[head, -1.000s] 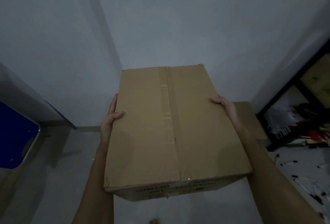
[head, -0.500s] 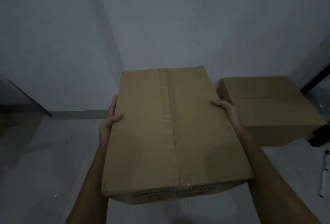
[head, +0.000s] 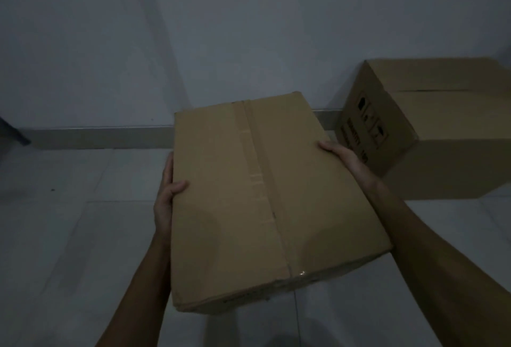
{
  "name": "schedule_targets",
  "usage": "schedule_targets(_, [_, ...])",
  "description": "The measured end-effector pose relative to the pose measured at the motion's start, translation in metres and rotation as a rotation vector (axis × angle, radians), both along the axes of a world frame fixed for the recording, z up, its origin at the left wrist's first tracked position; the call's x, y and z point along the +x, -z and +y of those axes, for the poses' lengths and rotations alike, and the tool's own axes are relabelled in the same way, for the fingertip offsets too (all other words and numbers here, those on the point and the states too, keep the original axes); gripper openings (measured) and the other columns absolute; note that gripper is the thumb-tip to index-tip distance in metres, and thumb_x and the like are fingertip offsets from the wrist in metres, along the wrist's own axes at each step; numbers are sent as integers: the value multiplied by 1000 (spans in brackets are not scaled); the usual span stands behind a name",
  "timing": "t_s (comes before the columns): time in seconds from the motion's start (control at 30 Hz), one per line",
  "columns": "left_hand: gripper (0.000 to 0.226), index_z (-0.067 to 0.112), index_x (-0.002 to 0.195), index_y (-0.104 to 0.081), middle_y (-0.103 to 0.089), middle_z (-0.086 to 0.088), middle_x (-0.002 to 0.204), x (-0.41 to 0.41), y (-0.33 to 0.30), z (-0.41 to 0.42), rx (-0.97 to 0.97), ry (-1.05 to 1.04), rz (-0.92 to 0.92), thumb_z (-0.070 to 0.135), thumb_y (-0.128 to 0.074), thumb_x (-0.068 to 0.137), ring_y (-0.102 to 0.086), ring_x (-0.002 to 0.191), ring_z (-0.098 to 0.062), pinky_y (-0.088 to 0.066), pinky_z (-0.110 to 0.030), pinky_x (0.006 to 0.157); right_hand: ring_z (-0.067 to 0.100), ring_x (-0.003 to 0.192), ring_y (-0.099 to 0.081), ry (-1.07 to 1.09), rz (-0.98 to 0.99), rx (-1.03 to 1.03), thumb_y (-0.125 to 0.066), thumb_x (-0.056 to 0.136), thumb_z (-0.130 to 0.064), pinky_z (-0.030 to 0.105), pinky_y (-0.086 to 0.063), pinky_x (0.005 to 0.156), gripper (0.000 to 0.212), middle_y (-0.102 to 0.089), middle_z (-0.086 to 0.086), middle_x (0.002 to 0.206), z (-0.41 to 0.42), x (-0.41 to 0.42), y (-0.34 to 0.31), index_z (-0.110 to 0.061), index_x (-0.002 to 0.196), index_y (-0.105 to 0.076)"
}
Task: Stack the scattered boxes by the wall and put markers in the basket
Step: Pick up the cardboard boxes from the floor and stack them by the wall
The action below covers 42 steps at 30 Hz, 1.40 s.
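I hold a taped brown cardboard box (head: 265, 197) above the pale tiled floor, long side pointing toward the wall. My left hand (head: 166, 194) clamps its left side with the thumb over the top edge. My right hand (head: 343, 158) presses against its right side. A larger cardboard box (head: 437, 125) with black printed symbols sits on the floor by the wall, just right of the held box. No markers or basket are in view.
A grey wall (head: 249, 28) with a low skirting strip (head: 96, 136) runs across the back. A dark object's edge (head: 11, 132) shows at the far left. Tiled floor (head: 69, 236) stretches left of the held box.
The view has swung left and down: the larger floor box now sits farther right and closer, and the marker on the floor has left the frame. Both hands keep the same grip.
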<state>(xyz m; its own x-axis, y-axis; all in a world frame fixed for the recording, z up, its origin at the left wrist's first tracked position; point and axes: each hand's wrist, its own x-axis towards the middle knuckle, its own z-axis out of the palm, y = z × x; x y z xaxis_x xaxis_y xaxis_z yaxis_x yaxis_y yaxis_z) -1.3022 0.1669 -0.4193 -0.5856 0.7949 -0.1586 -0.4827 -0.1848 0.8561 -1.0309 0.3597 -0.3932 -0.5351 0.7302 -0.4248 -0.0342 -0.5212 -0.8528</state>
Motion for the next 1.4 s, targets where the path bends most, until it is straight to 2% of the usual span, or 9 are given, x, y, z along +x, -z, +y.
schedule_targets(0.23, [60,31,150,-35,-50,4,147,4,2,-7,2,-20,100,4,-35,96,-53,130,-26,-44,-46,103,24,116,-63,-184,-113,221,-49,101,-37,41,-48,100,42,-64,4,132,20,-2,-3,-28,141,-51])
schedule_targets(0.37, [60,37,146,-37,-49,10,147,21,1,-13,-14,-82,149,7,-40,95,-52,130,-22,-42,-49,106,21,113,-66,-218,-293,287,-57,96,-43,38,-50,99,44,-67,2,127,37,-8,-14,-27,137,-56])
schedule_targets(0.5, [69,36,151,-27,-35,17,154,49,11,-13,-83,-180,311,20,-47,87,-41,137,-8,-31,-50,116,10,101,-69,-276,-571,479,-62,86,-60,27,-52,85,50,-69,-5,120,59,-10,-33,-29,126,-67])
schedule_targets(0.57, [67,34,152,-21,-22,16,159,63,18,-13,-143,-230,596,27,-41,88,-22,147,-5,-18,-47,122,12,103,-66,-268,-678,576,-60,85,-65,31,-51,91,52,-69,-5,120,66,-12,-38,-29,121,-70])
schedule_targets(0.67, [59,19,152,-30,-14,5,164,71,22,-15,-155,-174,1192,35,-27,96,-2,152,-18,0,-45,122,23,111,-63,-170,-868,782,-54,88,-66,39,-49,99,55,-68,3,125,66,-17,-38,-26,121,-71])
schedule_targets(0.77, [61,17,149,-37,-23,0,162,53,6,-12,-109,-88,1525,40,-30,94,-6,152,-29,1,-52,120,31,116,-59,-23,-1137,976,-44,85,-73,45,-45,98,60,-66,8,126,42,-20,-37,-33,126,-64])
schedule_targets(0.9, [64,23,149,-39,-30,3,159,29,-26,3,-25,174,1851,53,-30,93,-12,151,-28,-8,-59,118,35,128,-44,207,-1266,995,-34,88,-71,51,-25,108,69,-53,12,139,-28,-12,-25,-29,140,-47])
schedule_targets(1.1, [58,22,145,-46,-39,5,154,27,-32,2,-46,386,1892,47,-29,95,-31,146,-17,-23,-54,116,38,141,-26,377,-1368,918,-54,86,-57,62,-16,112,56,-41,10,149,-124,0,-5,-32,136,-52])
schedule_targets(1.4, [65,25,149,-40,-33,1,157,69,-31,-3,-352,332,1948,56,-23,94,-29,146,-24,-19,-52,117,31,146,-13,194,-1218,932,-56,85,-61,54,-20,115,59,-28,4,157,-74,17,-12,-38,140,-48])
